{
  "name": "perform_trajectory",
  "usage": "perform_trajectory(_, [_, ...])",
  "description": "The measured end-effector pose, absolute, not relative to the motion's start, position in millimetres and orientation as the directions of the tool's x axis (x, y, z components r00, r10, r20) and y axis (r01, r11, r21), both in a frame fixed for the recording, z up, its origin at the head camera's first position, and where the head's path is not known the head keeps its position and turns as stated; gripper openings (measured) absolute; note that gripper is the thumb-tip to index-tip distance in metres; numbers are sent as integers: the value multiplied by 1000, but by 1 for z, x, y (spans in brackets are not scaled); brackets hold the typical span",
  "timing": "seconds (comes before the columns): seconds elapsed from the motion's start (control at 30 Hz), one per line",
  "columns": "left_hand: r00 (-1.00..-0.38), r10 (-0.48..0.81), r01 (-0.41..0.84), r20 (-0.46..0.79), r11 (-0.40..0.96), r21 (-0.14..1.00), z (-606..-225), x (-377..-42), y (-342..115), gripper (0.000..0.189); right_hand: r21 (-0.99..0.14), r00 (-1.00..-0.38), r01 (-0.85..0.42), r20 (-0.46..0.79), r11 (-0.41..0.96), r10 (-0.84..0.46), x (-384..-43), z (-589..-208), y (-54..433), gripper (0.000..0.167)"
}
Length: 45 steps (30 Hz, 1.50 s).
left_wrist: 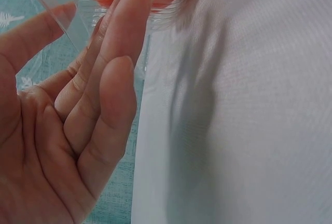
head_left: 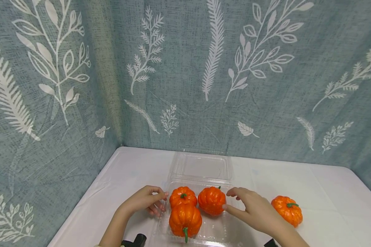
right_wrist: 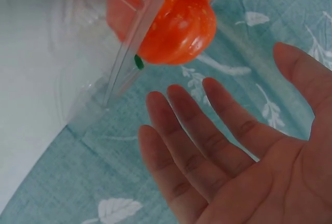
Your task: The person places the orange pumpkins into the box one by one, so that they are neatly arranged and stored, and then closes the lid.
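A clear plastic clamshell container (head_left: 214,228) lies with its lid (head_left: 202,166) folded back on the far side. Inside it are three orange toy pumpkins: one at the back left (head_left: 183,197), one in front of it (head_left: 185,219) with its green stem toward me, and one on the right (head_left: 212,201). My left hand (head_left: 148,200) is at the container's left side, its fingertips right at the wall, fingers loosely extended in the left wrist view. My right hand (head_left: 255,209) hovers by the right pumpkin, fingers spread and the palm holding nothing in the right wrist view.
A fourth orange pumpkin (head_left: 287,210) sits on the white tablecloth (head_left: 334,206) to the right, beyond my right hand. Behind the table hangs a blue-green curtain (head_left: 185,75) with white leaf prints, which also runs along the left side.
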State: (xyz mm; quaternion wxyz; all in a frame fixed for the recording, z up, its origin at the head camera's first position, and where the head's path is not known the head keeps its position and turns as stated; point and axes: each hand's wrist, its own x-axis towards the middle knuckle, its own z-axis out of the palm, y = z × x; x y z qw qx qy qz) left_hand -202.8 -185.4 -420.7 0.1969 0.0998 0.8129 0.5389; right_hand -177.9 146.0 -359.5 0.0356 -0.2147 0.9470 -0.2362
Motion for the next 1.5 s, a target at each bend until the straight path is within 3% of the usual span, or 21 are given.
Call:
perform_trajectory(0.37, [-904,369,-50,-216,410,911,-421,-203,-186,36,-511,-951,-278,30,813,-307,-175,-365,161,42])
perform_trajectory(0.67, [-903,372,-47,-216,413,910,-420,-203,-185,36,-460,-972,-210,2,863,-235,-165,-368,183,50])
perform_trajectory(1.33, [-902,370,-56,-223,413,909,-424,-205,-186,36,-374,-979,-200,101,906,-174,-154,-372,221,52])
perform_trajectory(1.5, [-902,367,-58,-226,416,907,-423,-204,-186,37,-365,-987,-159,53,918,-150,-155,-373,230,57])
